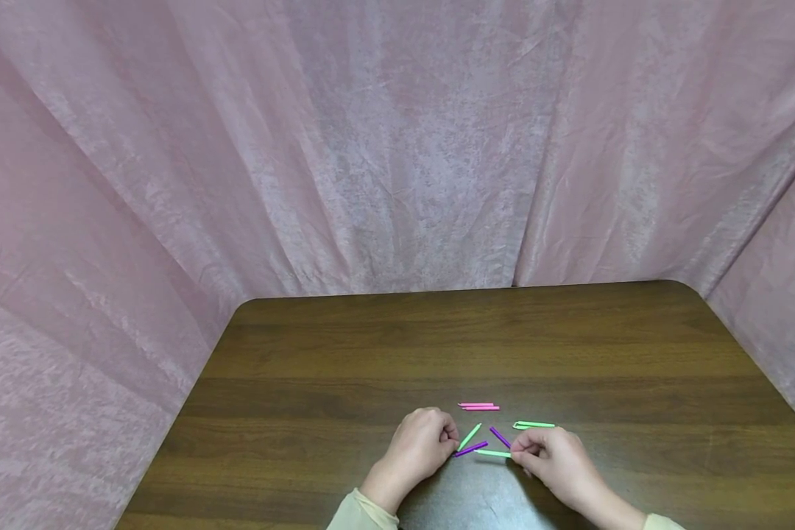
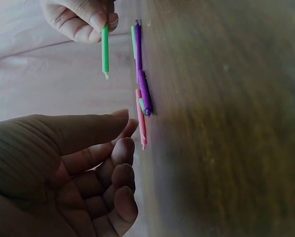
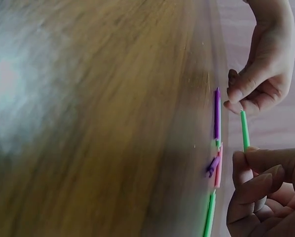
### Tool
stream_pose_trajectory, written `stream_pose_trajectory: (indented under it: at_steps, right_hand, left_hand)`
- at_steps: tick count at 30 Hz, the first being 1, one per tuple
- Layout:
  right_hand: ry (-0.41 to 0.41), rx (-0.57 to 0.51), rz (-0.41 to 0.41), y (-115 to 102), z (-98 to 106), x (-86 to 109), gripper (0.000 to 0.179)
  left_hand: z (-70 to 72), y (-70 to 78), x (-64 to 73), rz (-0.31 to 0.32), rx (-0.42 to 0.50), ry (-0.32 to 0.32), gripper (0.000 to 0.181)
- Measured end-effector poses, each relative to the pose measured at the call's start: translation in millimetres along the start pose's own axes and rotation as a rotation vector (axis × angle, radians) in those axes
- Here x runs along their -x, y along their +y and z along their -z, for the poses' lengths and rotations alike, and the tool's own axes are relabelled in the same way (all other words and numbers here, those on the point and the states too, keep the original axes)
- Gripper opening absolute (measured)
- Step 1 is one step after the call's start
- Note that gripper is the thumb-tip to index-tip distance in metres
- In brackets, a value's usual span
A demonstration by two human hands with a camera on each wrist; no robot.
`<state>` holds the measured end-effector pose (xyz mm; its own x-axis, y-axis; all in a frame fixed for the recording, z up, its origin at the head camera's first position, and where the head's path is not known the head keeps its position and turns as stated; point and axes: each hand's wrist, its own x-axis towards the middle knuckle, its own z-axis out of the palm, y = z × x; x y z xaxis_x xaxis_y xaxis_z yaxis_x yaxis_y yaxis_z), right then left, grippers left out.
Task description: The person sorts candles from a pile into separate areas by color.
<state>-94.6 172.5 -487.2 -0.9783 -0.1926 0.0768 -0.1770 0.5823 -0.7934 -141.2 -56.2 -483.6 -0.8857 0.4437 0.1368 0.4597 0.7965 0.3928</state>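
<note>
My right hand (image 1: pixel 559 465) pinches one end of a thin green birthday candle (image 1: pixel 493 453) between thumb and forefinger. In the right wrist view this candle (image 3: pixel 244 129) is off the table, its wick end towards the other hand. My left hand (image 1: pixel 419 444) hovers at the left, thumb and forefinger near each other, with nothing visible between them in the left wrist view. By its fingertips lie a purple candle (image 1: pixel 472 448) and a slanted green candle (image 1: pixel 470 436). A second purple candle (image 1: pixel 500 436) lies slanted close to the right fingertips.
Behind the slanted candles, pink candles (image 1: pixel 479 405) lie side by side. Green candles (image 1: pixel 535 424) lie together just beyond my right hand. The brown wooden table (image 1: pixel 344 346) has rounded far corners, and a pink curtain (image 1: pixel 397 147) hangs around it.
</note>
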Motion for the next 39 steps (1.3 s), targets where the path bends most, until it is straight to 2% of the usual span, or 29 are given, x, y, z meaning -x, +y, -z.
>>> stream_pose_trajectory:
  at_steps: [12, 23, 32, 39]
  right_hand:
    - [0.029, -0.023, -0.077, 12.2, 15.3, 3.2, 0.007]
    - [0.063, 0.031, -0.164, 21.3, 25.7, -0.9, 0.008]
    - [0.052, 0.102, -0.197, 30.3, 35.2, -5.5, 0.008]
    - [0.053, 0.14, -0.167, 35.3, 39.3, -7.8, 0.006]
  left_hand:
    - [0.1, 0.4, -1.1, 0.003, -0.006, -0.011, 0.017]
    - [-2.1, 2.3, -1.7, 0.014, -0.02, -0.022, 0.018]
    - [-1.8, 4.1, -4.0, 0.011, -0.027, -0.026, 0.017]
    - [-3.0, 4.5, -5.3, 0.008, -0.045, -0.031, 0.018]
